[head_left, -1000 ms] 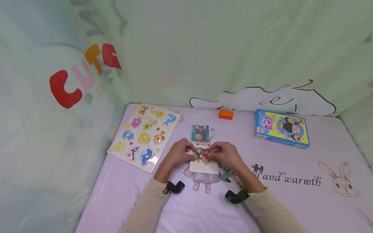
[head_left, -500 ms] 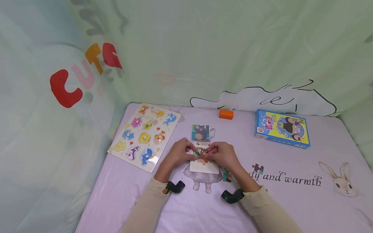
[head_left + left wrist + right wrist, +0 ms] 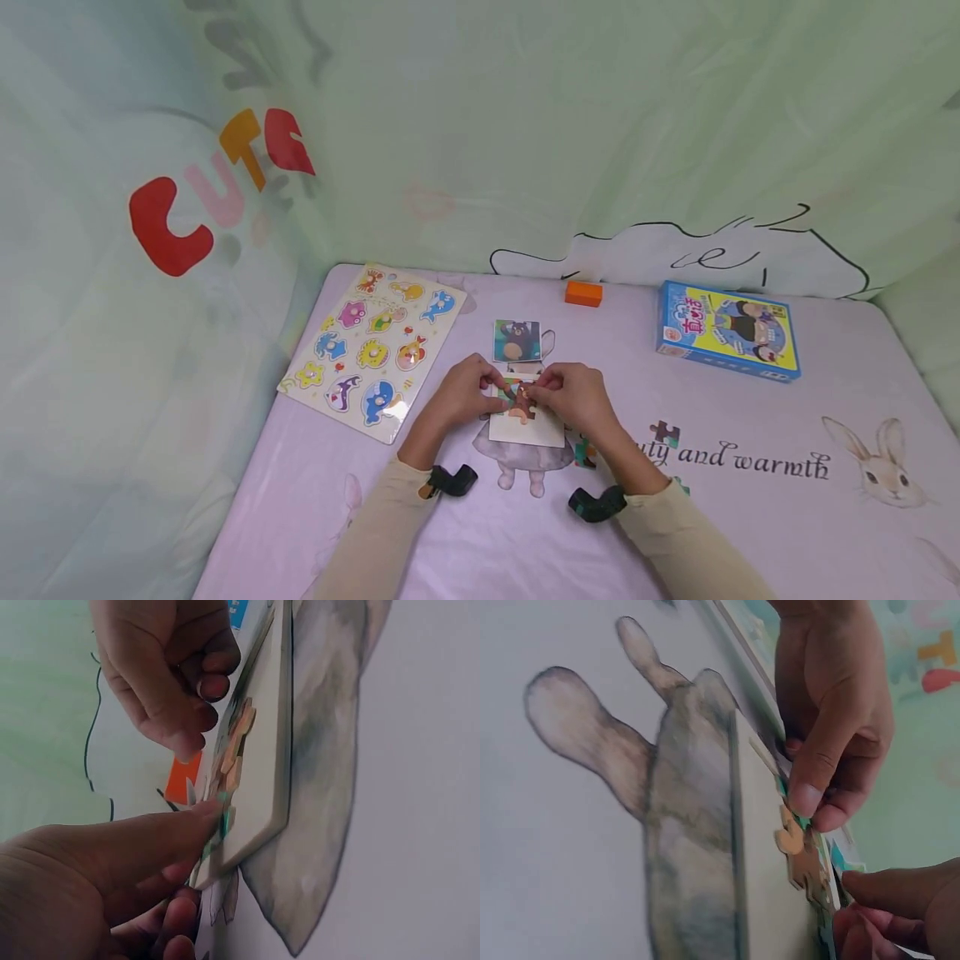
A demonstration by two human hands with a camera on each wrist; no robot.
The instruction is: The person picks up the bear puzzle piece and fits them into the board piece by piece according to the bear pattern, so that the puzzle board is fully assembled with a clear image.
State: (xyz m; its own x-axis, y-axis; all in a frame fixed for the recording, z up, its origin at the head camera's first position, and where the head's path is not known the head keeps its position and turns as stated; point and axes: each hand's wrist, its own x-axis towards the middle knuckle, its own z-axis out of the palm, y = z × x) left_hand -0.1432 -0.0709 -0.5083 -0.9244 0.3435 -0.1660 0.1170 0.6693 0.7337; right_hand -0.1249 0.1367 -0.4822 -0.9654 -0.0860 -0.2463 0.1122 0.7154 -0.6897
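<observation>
A white puzzle board (image 3: 527, 432) lies before me, with joined jigsaw pieces (image 3: 521, 408) showing a brown bear along its upper part. My left hand (image 3: 465, 390) holds the board's left edge, its thumb (image 3: 199, 817) over the green pieces at that corner. From the other side my right hand (image 3: 581, 396) has curled thumb and fingers at the bear piece by the upper right. In the right wrist view, that hand (image 3: 904, 900) is low at the pieces' edge, its fingertips partly hidden. A bear picture card (image 3: 517, 342) is just above the board.
Loose jigsaw pieces, one brown (image 3: 664, 432) and one green (image 3: 585, 452), lie right of the board. A knobbed animal puzzle (image 3: 375, 354) is at left. At the back are an orange block (image 3: 583, 294) and a blue-yellow box (image 3: 727, 332).
My right hand has shifted slightly left and brought the brown bear piece against the other pieces. More of the bear's body shows now. My left hand has stayed in place.
</observation>
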